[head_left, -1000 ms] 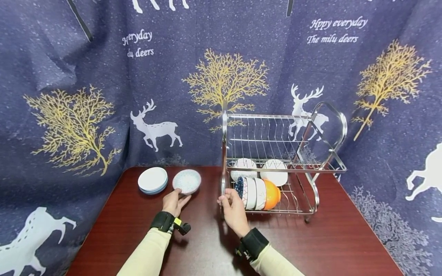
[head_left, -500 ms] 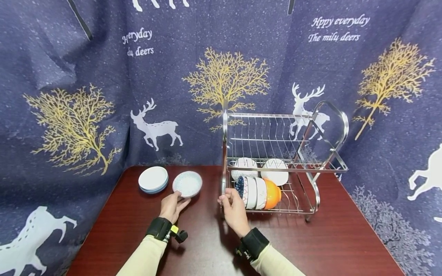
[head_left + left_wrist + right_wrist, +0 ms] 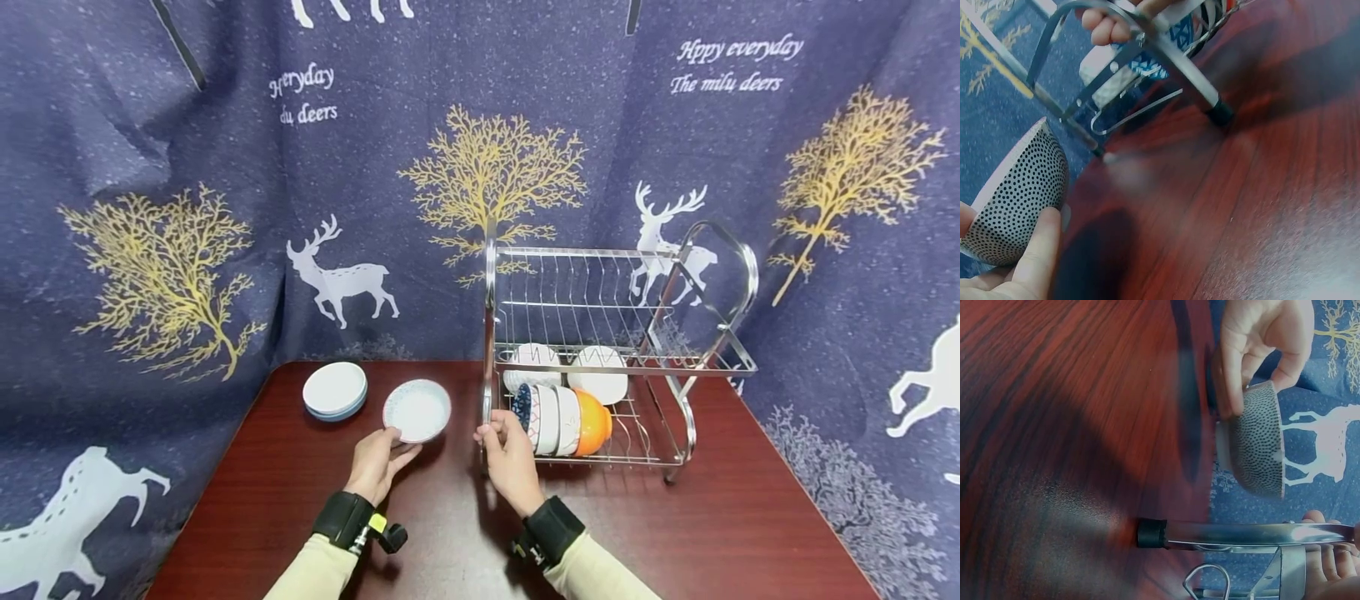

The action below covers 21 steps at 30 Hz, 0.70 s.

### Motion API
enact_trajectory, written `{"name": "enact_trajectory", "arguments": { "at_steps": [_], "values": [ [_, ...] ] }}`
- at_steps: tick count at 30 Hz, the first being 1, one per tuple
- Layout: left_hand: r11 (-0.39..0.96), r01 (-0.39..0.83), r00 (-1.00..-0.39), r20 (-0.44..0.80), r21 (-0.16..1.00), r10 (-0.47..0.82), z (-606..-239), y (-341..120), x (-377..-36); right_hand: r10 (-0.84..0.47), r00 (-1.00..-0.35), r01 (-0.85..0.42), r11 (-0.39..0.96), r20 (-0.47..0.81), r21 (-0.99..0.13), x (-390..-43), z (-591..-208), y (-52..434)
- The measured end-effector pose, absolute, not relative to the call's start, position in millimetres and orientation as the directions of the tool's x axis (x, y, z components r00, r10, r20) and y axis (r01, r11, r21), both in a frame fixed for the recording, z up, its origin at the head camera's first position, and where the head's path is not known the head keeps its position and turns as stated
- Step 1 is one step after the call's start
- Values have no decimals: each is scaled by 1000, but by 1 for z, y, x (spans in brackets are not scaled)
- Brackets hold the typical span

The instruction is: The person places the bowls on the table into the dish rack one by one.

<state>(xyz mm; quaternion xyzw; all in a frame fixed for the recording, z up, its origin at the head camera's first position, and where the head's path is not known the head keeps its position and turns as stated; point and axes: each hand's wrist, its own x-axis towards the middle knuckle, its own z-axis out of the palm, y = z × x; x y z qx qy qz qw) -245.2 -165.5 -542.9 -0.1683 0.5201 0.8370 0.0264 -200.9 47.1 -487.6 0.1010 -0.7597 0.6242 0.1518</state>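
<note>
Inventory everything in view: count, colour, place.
Glossy table: one, reddish, foreground.
Printed fabric backdrop: one, blue, behind table.
Two-tier metal rack: one, silver, table's right.
Round bowls: two, white, rack's lower tier, rear.
Nested round bowls: count unclear, white, blue, orange, lower tier, front.
Stacked round dishes: at least two, white and blue, table's left.
Dotted round bowl: one, white and black, above table.
Wristbands: two, black, lower centre.
Sleeves: two, cream, bottom edge.
Left hand: one, holding dotted bowl.
Right hand: one, holding rack's post.
</note>
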Motion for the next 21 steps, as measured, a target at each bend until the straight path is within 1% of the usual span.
{"name": "enact_trajectory", "arguments": {
  "at_steps": [7, 21],
  "values": [
    [-449, -208, -953, -284, 869, -108, -532, -159, -231, 45, -924, -361, 233, 381, -903, -202, -490, 47],
    [-429, -212, -956, -277, 878, -96, -520, -155, -212, 40, -938, -326, 226, 343, -918, -199, -485, 48]
  ]
}}
